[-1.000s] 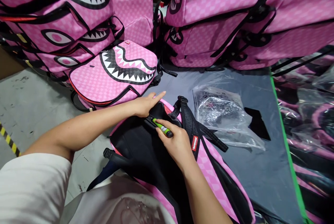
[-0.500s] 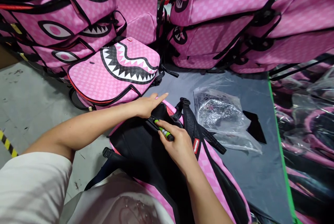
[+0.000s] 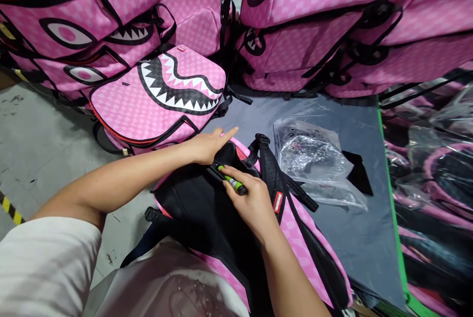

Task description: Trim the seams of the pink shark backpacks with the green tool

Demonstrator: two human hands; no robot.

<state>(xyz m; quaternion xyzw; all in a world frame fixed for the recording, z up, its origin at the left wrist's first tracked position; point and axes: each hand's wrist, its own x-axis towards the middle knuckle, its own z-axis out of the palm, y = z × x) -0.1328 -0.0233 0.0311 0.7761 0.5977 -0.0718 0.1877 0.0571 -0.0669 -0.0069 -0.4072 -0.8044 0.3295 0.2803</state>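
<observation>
Green tool (image 3: 232, 180): slim, black-ended, slanting over the black-backed backpack (image 3: 207, 208), its tip close to the left hand (image 3: 210, 147).
Right hand (image 3: 248, 199): holding the green tool between thumb and fingers.
Left hand: at the pack's top edge, one digit stretched out; other fingertips are hidden, so I cannot tell whether it grips.
Black-backed backpack: directly before the person, black panel up, pink checks alongside.
Grey surface (image 3: 354, 238): green-edged, bearing a clear plastic bag (image 3: 310, 152) against a flat black object (image 3: 358, 172).
Beyond: a pink shark-mouth backpack (image 3: 121, 110) near the left hand.
</observation>
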